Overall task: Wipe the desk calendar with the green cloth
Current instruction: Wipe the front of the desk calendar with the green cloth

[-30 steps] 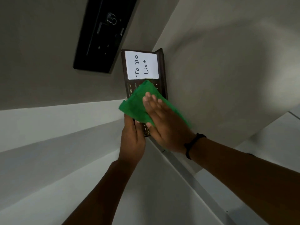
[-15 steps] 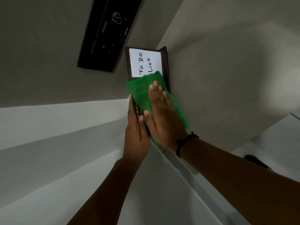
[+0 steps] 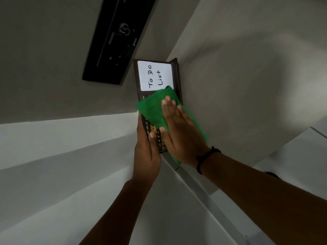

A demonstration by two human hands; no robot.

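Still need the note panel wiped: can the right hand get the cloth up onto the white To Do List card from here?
Probably yes. The right hand presses the green cloth just below the card, nothing lying between.

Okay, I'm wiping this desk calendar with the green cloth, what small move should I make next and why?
Probably slide the right hand and green cloth up over the white "To Do List" card, which lies uncovered above the cloth, while the left hand steadies the desk calendar.

Black switch panel on wall
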